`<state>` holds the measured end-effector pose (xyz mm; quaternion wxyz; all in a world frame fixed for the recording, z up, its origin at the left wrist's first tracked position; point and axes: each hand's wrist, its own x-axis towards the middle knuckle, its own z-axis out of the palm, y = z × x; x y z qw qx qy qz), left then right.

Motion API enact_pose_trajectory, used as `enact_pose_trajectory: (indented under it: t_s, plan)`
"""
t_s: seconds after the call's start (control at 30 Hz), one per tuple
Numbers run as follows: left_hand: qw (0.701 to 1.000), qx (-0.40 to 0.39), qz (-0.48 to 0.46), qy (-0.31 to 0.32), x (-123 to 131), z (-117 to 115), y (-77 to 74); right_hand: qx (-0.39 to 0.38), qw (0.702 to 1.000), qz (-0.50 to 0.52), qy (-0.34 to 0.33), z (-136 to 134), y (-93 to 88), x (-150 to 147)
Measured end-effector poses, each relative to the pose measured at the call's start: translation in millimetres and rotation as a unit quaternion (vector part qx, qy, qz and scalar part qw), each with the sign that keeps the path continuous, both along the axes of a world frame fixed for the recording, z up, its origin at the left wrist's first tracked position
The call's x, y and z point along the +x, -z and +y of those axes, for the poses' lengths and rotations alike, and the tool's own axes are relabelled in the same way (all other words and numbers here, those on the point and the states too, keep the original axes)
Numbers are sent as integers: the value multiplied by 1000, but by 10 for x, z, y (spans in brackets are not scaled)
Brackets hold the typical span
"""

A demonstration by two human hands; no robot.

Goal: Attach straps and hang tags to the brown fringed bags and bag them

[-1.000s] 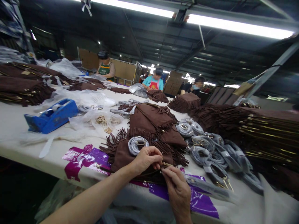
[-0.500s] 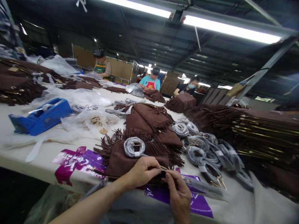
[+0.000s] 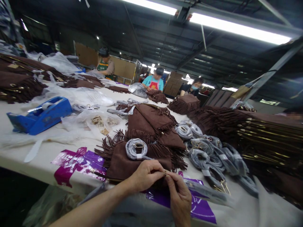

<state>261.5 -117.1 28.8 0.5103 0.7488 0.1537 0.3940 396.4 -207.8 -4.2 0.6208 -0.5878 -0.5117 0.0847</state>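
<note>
The left hand (image 3: 148, 175) and right hand (image 3: 181, 195) are pinching a small metallic piece (image 3: 165, 172) in narrow grips, probably for fine control, beside the fringed brown bag (image 3: 118, 162), which is lying at the near edge of the tabletop (image 3: 14, 149), presumably for easy reach.

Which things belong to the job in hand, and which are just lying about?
Seemingly in use:
left hand and right hand, pinching a small gold-coloured piece
fringed brown bag
wrapped strap coil on it

Seemingly lying about:
blue tape dispenser
purple film
</note>
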Motion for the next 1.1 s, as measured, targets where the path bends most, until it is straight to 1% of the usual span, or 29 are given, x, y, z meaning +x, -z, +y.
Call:
enact_pose_trajectory:
  t_s: [0.13, 0.27, 0.4, 0.57, 0.83, 1.1]
  plan:
    - [1000, 1, -4, -8, 10, 2, 22, 16, 998, -58, 7, -6, -14, -23]
    - [999, 27, -4, -19, -3, 0, 57, 35, 992, -122, 16, -21, -1, -49]
    - [997, 62, -4, -35, -12, -10, 90, 52, 985, -163, 27, -10, 15, -64]
    - [996, 81, -5, -41, 5, -12, 125, 42, 986, -160, 15, 4, -4, -68]
    - [991, 132, 3, -21, -11, 18, 170, -5, 988, -152, -2, -22, 3, -55]
    - [990, 137, 14, -16, -41, -11, 127, -22, 989, -149, -10, -42, -22, -59]
